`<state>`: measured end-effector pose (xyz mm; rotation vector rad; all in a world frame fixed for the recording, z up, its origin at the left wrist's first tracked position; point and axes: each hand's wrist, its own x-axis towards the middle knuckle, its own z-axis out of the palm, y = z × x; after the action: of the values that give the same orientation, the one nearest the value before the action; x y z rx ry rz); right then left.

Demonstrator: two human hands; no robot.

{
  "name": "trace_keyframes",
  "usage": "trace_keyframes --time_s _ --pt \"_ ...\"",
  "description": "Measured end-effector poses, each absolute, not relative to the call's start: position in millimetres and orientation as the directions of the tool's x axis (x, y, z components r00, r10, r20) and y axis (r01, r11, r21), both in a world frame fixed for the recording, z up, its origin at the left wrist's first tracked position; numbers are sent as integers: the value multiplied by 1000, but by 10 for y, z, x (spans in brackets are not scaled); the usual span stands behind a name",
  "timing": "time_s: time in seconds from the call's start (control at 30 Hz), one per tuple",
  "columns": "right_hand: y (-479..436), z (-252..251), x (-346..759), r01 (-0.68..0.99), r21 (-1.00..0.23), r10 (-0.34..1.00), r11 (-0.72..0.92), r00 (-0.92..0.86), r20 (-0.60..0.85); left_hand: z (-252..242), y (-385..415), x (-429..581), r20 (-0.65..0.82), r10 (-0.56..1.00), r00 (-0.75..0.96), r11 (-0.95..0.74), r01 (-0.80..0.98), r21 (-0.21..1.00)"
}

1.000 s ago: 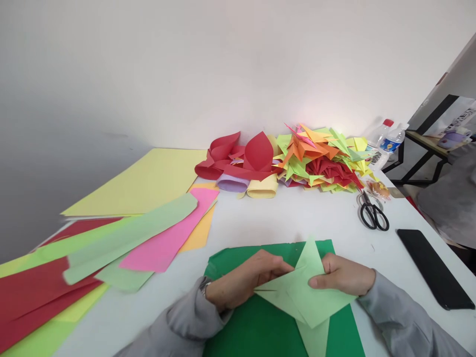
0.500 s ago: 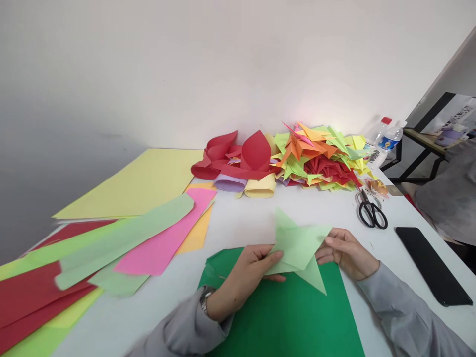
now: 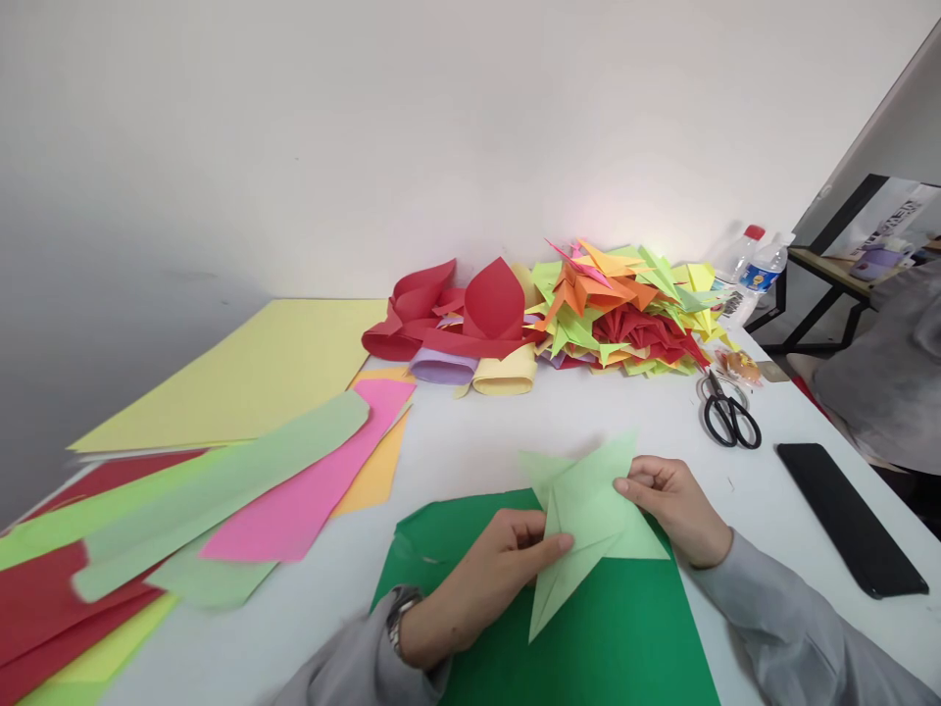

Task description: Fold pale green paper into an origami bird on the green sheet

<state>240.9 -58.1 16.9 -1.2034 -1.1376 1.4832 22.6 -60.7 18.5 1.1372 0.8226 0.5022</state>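
Between my hands is a pale green folded paper star [image 3: 588, 515] with several pointed arms, held above a dark green sheet [image 3: 580, 637]. My left hand [image 3: 492, 579] pinches its left side, thumb on top and fingers beneath. With thumb and forefinger, my right hand [image 3: 672, 500] grips an arm at its upper right. Creases run across the star's face. Part of its underside is hidden from me.
Coloured paper strips [image 3: 227, 490] and a large yellow sheet [image 3: 242, 373] lie left. Rolled red paper pieces [image 3: 492, 304] and a pile of folded paper stars [image 3: 624, 304] line the wall. Scissors [image 3: 730, 417], a black phone [image 3: 849, 520] and bottles [image 3: 765, 270] are right. A person [image 3: 882, 363] sits beyond.
The star has turned in my hands, so one arm now points down left and another up right. My right hand has shifted its grip to the upper arm. The view has moved slightly.
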Motion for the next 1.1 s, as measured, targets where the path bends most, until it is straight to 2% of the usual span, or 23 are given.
trace_keyframes --time_s 0.13,0.23,0.4,0.53,0.7,0.83,0.9,0.93,1.0,1.03,1.1 --pt "-601 201 2355 -117 -973 970 -198 -163 -178 142 -647 272 -401 699 592 510 -20 860" --pt "-609 191 2332 -156 -967 959 -202 -230 -164 143 -660 310 -416 720 556 528 -49 848" --pt "-598 120 2319 -176 -957 924 -228 -349 -156 177 -674 340 -429 682 593 557 -41 829" --pt "-573 68 2331 -159 -965 953 -207 -257 -162 194 -681 330 -448 653 610 556 15 831" --pt "-538 26 2349 -86 -988 984 -126 -134 -114 191 -627 287 -421 667 614 459 107 882" --pt "-535 -18 2367 50 -998 999 -49 -11 -49 105 -588 202 -336 798 501 241 246 939" --pt "-546 -30 2370 140 -990 1000 -18 19 -15 59 -599 158 -136 901 412 -34 380 924" --pt "-554 -33 2369 183 -983 1000 -6 26 -1 43 -613 142 9 922 387 -196 447 873" --pt "-570 -35 2360 252 -968 999 1 33 9 28 -650 128 286 862 418 -489 542 683" --pt "-577 -34 2354 272 -962 999 -1 34 9 29 -669 131 376 802 465 -595 561 575" --pt "-589 -30 2341 276 -961 999 -15 34 -6 38 -696 150 450 687 571 -726 557 403"
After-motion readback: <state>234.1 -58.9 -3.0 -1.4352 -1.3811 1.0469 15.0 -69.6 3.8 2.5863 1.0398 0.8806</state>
